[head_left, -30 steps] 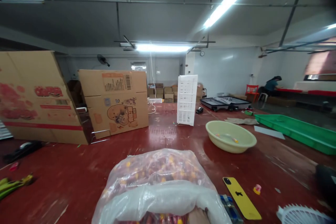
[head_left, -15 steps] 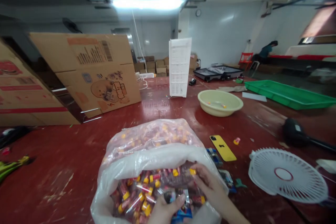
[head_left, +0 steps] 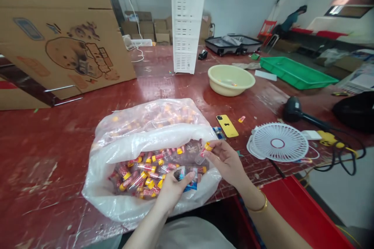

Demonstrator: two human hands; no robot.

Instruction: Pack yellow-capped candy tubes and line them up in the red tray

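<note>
A large clear plastic bag (head_left: 137,142) lies open on the red table, full of small clear tubes with yellow caps (head_left: 143,177). Over its opening, my left hand (head_left: 172,186) pinches a small blue packet (head_left: 191,184) between thumb and fingers. My right hand (head_left: 226,159) is at the bag's right side. Its fingers are closed on a yellow-capped tube (head_left: 201,155), which is tilted, cap upward. Part of the blue packet is hidden behind my left fingers.
Right of the bag lie a yellow phone (head_left: 227,125), a white fan grille (head_left: 276,142) and a black hair dryer (head_left: 293,109). Farther back stand a pale yellow basin (head_left: 230,80), a green tray (head_left: 295,72) and a white basket (head_left: 188,27). A cardboard box (head_left: 67,46) occupies the left.
The view has tilted downward and shifted right, so more of my arms and the table's near edge show. Both hands keep their hold; the tube in my right hand now shows more clearly.
</note>
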